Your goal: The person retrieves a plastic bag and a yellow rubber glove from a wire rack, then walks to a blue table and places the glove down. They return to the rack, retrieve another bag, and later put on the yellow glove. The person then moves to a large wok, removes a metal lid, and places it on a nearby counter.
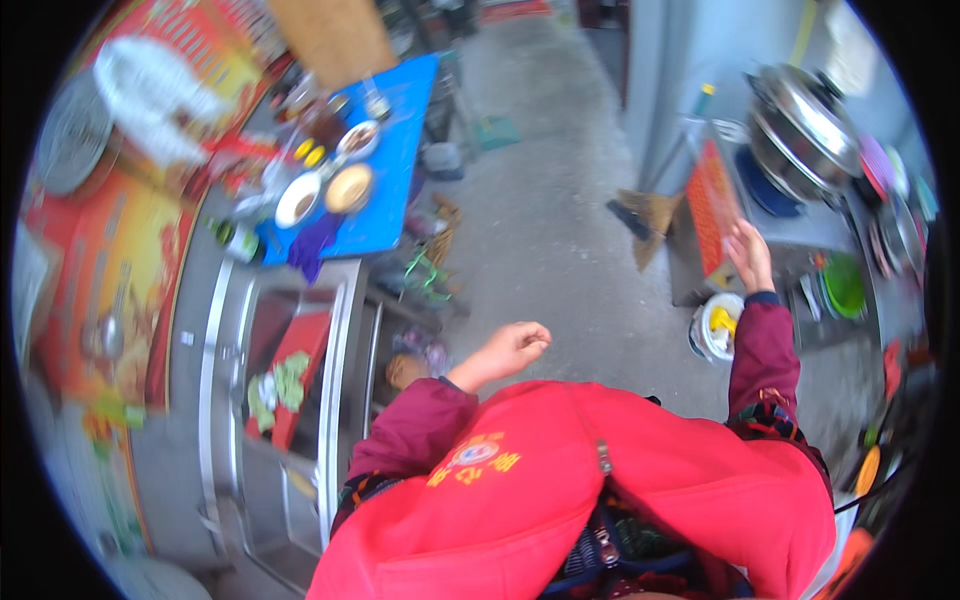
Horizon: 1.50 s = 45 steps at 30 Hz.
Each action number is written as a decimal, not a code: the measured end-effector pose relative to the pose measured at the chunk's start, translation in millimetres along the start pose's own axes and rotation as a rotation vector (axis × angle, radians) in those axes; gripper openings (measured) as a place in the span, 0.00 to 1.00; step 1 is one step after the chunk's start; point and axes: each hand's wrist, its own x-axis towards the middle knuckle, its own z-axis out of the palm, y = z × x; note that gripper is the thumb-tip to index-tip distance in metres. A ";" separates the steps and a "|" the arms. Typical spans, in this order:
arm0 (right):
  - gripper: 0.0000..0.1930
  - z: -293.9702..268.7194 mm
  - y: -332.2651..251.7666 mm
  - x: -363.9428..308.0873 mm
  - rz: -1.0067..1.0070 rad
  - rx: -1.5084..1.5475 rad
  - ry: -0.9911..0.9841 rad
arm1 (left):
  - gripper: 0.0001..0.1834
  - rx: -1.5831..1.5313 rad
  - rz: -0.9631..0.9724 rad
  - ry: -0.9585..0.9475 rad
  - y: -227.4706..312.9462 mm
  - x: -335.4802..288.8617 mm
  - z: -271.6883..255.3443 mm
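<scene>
My left hand (508,350) hangs in the air in front of my red apron (490,500), over the grey floor. Its fingers are loosely curled together, and nothing shows in them. To the right, my right hand (748,257) is stretched forward with its fingers extended and a little blurred. It appears beside an upright red-orange panel (708,205) at the counter's edge; whether it touches the panel I cannot tell. Below that hand stands a white bucket (703,343) with something yellow in it. A large steel pot (795,150) sits on the counter beyond.
At left is a steel sink (337,370) holding a red board (300,345) and a pale green cloth (291,380). Bowls (297,200) and jars stand on a blue board (405,150). A broom (655,220) leans by the right counter, near a green basin (845,285).
</scene>
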 end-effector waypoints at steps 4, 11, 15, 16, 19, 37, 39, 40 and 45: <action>0.04 -27.1 81.7 45.1 0.241 -0.065 -0.039 | 0.10 0.094 -0.331 0.170 -88.8 -72.8 -18.6; 0.04 74.1 220.5 33.5 0.804 -0.354 -0.261 | 0.14 -0.141 -0.841 0.574 -180.8 -187.1 -9.0; 0.04 166.9 266.7 -4.3 0.891 -0.508 -0.433 | 0.12 -0.271 -0.927 0.649 -207.8 -224.7 -8.8; 0.04 187.7 275.4 -14.2 0.918 -0.536 -0.453 | 0.12 -0.301 -0.926 0.687 -213.1 -230.0 -12.5; 0.04 248.6 291.8 -28.1 0.959 -0.617 -0.564 | 0.10 -0.343 -0.962 0.712 -234.1 -233.3 -36.1; 0.05 386.0 372.9 -32.1 1.038 -1.038 -0.619 | 0.10 -0.466 -0.751 0.810 -281.0 -252.7 -120.2; 0.05 392.0 382.1 -30.5 1.068 -1.077 -0.639 | 0.10 -0.879 -0.636 0.917 -237.5 -261.4 -136.8; 0.05 395.6 386.0 -29.2 1.080 -1.092 -0.655 | 0.12 -0.944 -0.558 0.973 -219.9 -271.6 -149.9; 0.04 417.4 397.7 -25.2 1.094 -1.118 -0.733 | 0.12 -0.952 -0.120 1.543 -214.0 -357.6 -225.2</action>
